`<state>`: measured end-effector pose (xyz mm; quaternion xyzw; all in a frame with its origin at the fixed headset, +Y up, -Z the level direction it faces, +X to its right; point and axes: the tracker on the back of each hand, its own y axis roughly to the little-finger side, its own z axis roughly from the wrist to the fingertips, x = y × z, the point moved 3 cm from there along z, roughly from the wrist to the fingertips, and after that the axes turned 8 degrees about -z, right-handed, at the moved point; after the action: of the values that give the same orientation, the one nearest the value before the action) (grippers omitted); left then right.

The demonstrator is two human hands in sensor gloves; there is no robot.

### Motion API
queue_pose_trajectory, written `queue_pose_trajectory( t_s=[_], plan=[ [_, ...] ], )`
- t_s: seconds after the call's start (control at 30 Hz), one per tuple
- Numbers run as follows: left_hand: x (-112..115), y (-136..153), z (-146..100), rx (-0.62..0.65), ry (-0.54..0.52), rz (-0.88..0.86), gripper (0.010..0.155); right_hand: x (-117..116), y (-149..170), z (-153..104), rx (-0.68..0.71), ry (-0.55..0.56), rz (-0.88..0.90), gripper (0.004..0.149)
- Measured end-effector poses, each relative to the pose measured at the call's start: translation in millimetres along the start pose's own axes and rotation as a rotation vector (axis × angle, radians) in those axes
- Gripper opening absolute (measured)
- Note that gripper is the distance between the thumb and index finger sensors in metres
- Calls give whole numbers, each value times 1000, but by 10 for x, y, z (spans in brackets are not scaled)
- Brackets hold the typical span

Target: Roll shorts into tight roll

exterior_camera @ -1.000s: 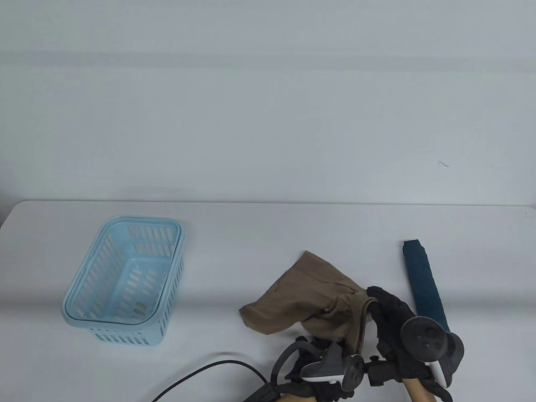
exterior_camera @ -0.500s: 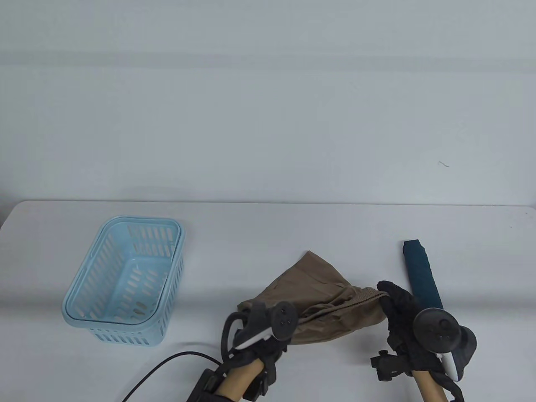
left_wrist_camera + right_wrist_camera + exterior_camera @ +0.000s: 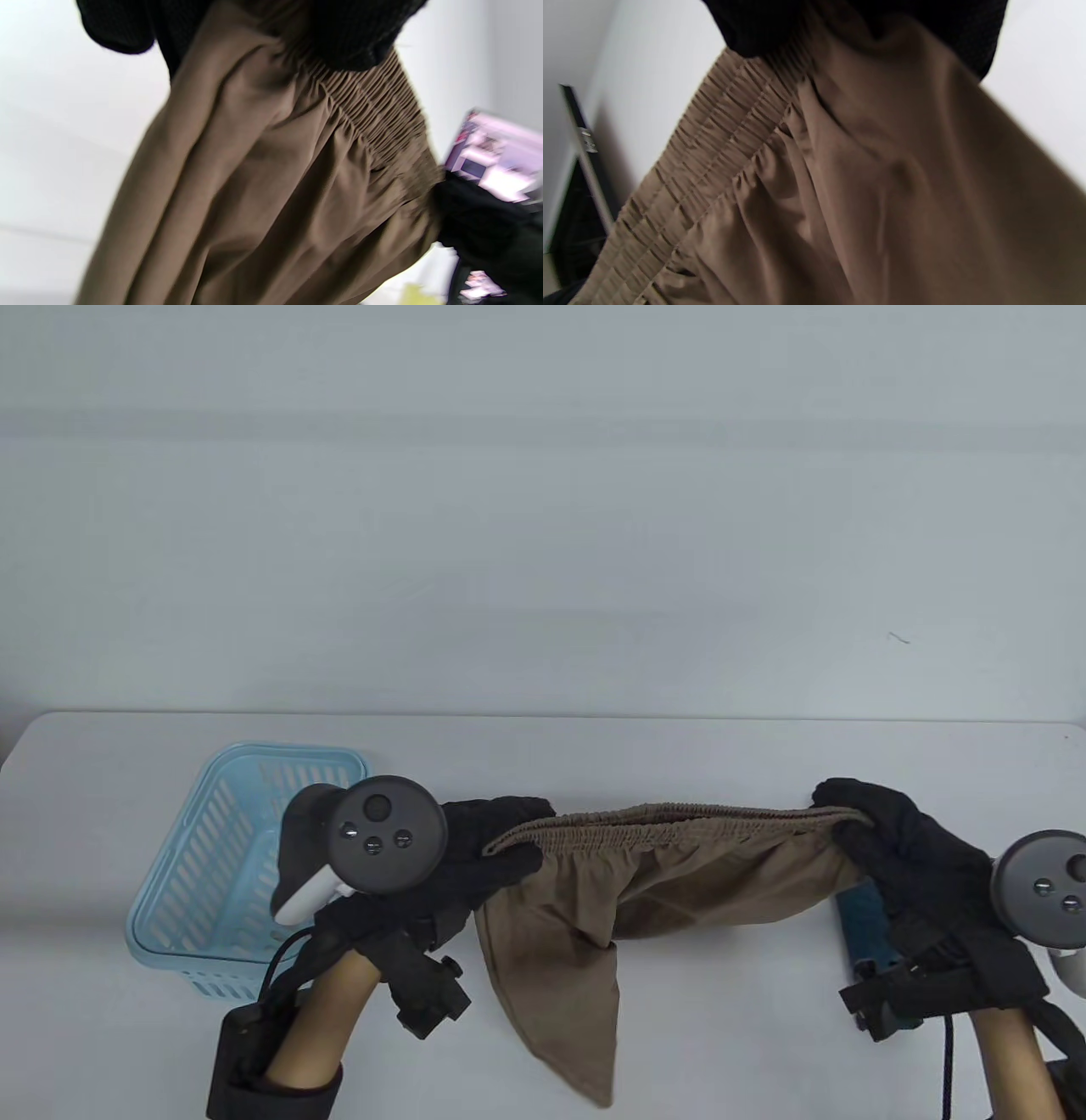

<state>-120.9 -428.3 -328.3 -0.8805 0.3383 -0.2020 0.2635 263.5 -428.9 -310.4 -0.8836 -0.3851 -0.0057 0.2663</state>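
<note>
Stretching shorts point(image 3: 645, 882) between both hands

Your shorts point(image 3: 679, 857) hang between both hands above the worktop point(image 3: 594, 755), basket point(image 3: 195, 882) toward its left edge.

Black-gloved fingers point(image 3: 763, 25) at the top edge grip the brown shorts point(image 3: 882, 190) by their gathered elastic waistband point(image 3: 712, 127).

The left hand point(image 3: 458, 861) hides part of the blue basket point(image 3: 212, 848). Behind the right hand point(image 3: 908, 857), most of a dark teal roll point(image 3: 859, 918) is covered. Both wrist views are blurred, the shorts point(image 3: 271, 186) cut off at their edges.
</note>
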Motion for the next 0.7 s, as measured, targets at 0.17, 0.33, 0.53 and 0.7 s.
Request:
queue_pose_trajectory(
  t_s=[0.17,0.33,0.53,0.7],
  plan=[
    [-359,-387,-97,118,69,-161,51,360,-365,92,112,-75,116,46],
    [-443,-116,95,46,60,-216,50,226,-249,379,72,-254,198,46],
    [-191,921,675,-229,59,-117,47,-515,499,939,-160,-348,12,45],
    [-311,1047,1111,-335,-118,201,47,-646,536,1329,-249,-115,-171,43]
  ],
)
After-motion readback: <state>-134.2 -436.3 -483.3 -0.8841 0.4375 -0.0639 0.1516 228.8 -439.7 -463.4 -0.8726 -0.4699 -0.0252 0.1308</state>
